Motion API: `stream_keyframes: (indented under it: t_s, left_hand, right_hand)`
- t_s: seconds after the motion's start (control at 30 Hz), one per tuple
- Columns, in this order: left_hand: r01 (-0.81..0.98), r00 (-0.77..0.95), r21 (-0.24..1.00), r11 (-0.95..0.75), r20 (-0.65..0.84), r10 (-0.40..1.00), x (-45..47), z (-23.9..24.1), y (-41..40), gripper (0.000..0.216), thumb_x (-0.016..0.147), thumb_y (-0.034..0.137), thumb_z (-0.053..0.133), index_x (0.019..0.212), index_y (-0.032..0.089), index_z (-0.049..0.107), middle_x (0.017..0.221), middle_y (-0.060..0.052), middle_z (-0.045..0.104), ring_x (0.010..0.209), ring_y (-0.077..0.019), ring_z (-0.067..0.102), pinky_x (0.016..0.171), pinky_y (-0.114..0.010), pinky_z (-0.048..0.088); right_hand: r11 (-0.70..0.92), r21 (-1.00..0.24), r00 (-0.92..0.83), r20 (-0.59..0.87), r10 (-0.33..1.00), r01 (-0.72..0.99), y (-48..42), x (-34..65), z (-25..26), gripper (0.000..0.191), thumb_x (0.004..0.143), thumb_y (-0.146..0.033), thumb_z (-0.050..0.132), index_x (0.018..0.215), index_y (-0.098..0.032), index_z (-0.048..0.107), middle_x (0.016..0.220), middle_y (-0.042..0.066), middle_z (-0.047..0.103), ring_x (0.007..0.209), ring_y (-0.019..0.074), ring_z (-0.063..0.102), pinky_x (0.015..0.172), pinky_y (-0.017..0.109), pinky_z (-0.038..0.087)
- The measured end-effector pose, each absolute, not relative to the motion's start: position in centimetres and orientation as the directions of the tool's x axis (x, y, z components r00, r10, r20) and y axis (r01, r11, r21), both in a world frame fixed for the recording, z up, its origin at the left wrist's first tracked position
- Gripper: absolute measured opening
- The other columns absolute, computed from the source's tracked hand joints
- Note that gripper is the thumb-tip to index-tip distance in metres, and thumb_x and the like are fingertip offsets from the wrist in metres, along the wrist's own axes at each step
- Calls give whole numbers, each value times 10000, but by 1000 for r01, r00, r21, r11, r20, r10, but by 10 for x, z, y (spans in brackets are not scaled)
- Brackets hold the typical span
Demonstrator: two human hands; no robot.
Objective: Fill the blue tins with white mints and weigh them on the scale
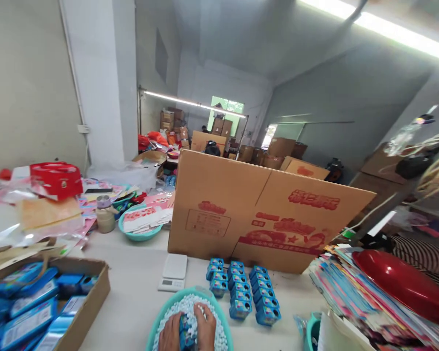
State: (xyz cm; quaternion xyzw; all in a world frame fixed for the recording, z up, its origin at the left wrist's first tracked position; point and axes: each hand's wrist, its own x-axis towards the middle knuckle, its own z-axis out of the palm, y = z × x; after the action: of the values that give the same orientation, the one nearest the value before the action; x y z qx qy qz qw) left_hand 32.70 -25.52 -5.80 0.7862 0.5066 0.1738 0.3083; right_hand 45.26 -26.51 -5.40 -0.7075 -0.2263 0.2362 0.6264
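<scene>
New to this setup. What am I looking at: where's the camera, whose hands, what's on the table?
There is no machine here. A person works with bare hands, and the single picture comes from a camera worn on their head, looking forward and down. At the bottom edge the left hand and right hand rest in a teal basin full of small white pellets. A small blue box sits between the hands; whether it is gripped cannot be told. Beyond the basin, on the pale table, are rows of blue boxes and a white scale. Behind them a cardboard carton stands upright. An open cardboard box of blue packs sits at the left, and a stack of printed sheets at the right.
</scene>
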Motion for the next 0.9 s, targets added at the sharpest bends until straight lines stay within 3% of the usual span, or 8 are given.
stream_keyframes:
  t_s: [0.13, 0.47, 0.7, 0.9]
  left_hand:
    - [625, 447, 713, -316, 5, 895, 319, -60, -262, 786, 600, 223, 551, 1374, 129, 455, 1437, -187, 508, 1382, -339, 425, 1167, -476, 313]
    - [536, 474, 754, -380, 105, 875, 319, -54, -254, 749, 626, 218, 556, 1355, 135, 408, 1367, -171, 523, 1327, -332, 470, 1118, -505, 370]
    - [477, 569, 717, -507, 188, 801, 312, -69, -249, 701, 680, 274, 603, 1344, 139, 425, 1373, -177, 518, 1334, -349, 465, 1114, -523, 380]
    - [473, 541, 692, -546, 261, 799, 312, -78, -254, 672, 710, 281, 606, 1337, 121, 422, 1341, -188, 530, 1292, -351, 500, 1094, -531, 405]
  right_hand:
    - [-78, -996, 797, -89, 597, -53, -266, 445, -44, 491, 574, -627, 735, 727, -161, 767, 831, 123, 772, 840, 308, 697, 833, 398, 544]
    - [-70, -995, 826, -103, 554, -77, -262, 441, -50, 414, 635, -538, 714, 753, -144, 763, 815, 105, 768, 816, 264, 683, 807, 353, 516]
    - [-57, -991, 834, -131, 535, -119, -264, 441, -45, 369, 632, -520, 701, 682, -158, 758, 731, 63, 760, 774, 252, 673, 797, 346, 510]
    - [-22, -991, 833, -120, 540, -129, -268, 441, -36, 294, 661, -455, 684, 656, -167, 740, 686, 34, 735, 721, 221, 644, 752, 316, 502]
